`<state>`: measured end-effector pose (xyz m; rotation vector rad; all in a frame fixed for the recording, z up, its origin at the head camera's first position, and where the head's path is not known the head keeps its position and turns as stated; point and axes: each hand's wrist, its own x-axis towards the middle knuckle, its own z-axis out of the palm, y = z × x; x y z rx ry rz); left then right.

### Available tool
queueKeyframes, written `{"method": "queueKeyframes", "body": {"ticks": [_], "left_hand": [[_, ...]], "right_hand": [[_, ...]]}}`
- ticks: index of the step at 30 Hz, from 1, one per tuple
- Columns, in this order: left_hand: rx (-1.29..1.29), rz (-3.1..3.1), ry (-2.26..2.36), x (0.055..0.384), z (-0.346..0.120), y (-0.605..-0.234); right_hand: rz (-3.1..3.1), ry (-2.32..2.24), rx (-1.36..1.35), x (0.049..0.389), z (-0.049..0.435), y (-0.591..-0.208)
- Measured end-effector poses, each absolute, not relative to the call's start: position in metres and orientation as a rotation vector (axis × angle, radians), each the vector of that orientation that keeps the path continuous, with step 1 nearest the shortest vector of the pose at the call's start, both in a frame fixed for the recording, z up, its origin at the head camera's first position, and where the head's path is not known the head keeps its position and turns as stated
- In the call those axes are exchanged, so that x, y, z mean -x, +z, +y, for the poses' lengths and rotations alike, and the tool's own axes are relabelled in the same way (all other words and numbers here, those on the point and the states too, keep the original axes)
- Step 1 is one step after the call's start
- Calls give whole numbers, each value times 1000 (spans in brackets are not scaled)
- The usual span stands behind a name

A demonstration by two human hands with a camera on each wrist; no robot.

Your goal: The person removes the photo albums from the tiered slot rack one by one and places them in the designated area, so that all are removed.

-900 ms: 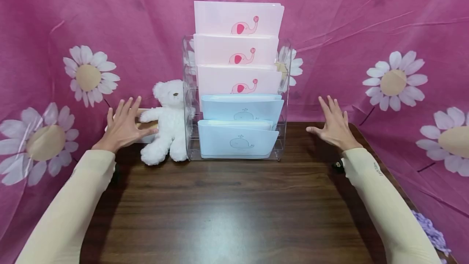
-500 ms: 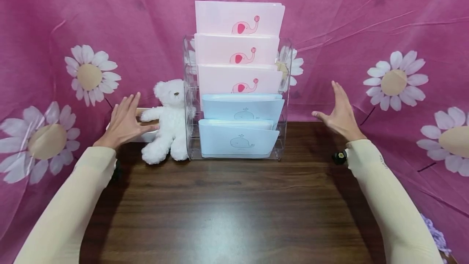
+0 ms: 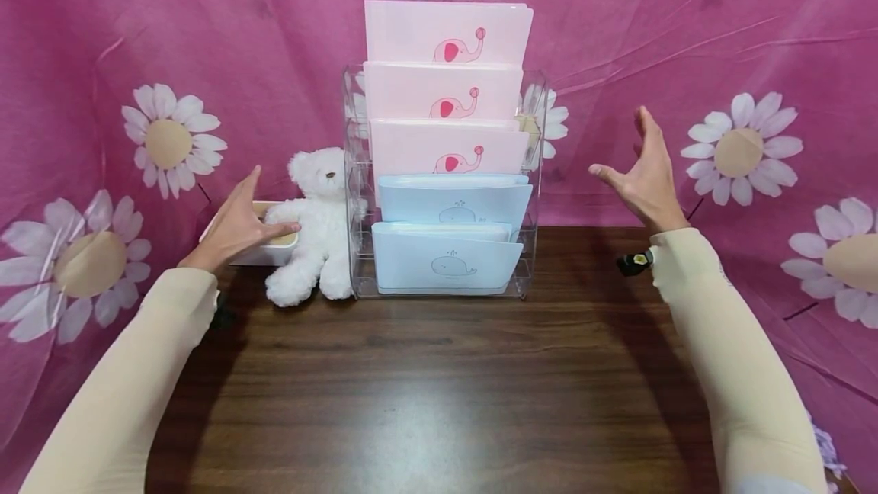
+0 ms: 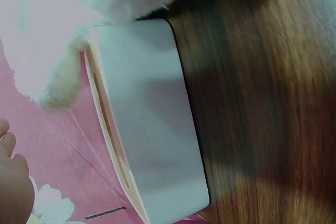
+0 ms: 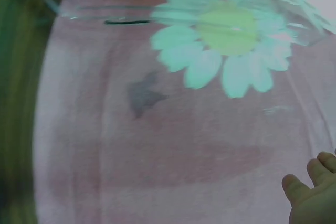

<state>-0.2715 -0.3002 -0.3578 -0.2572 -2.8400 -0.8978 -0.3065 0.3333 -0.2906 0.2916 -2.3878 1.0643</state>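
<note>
A clear tiered file rack (image 3: 350,174) stands at the back of the table, holding pink elephant folders (image 3: 411,90) above and blue whale folders (image 3: 411,265) below. My left hand (image 3: 232,227) is held over a white box (image 3: 270,254), thumb and fingers spread apart, gripping nothing. Right beside it, a white teddy bear (image 3: 318,227) leans at the rack's left side. My right hand (image 3: 648,181) is raised in the air to the right of the rack, palm turned inward, thumb apart from the fingers and nothing in it. In the left wrist view the box (image 4: 152,119) lies on the wood.
The brown wooden table (image 3: 425,380) spreads in front of the rack. A pink cloth (image 3: 604,21) with daisies hangs behind and at both sides. Something purple and knitted (image 3: 826,448) shows at the lower right edge.
My right hand has risen and turned its palm inward. The left hand has turned slightly so its fingers line up, staying near the box. Rack, folders and bear stay put.
</note>
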Motion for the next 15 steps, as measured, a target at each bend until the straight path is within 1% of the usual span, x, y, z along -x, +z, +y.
{"method": "queueKeyframes", "body": {"ticks": [10,15], "left_hand": [[155,-2803,-1043,269,-288,-340],[144,-2765,-1110,270,-276,-330]], "right_hand": [[-2293,1302,-315,314,309,-247],[-2244,1426,-333,323,297,-233]]}}
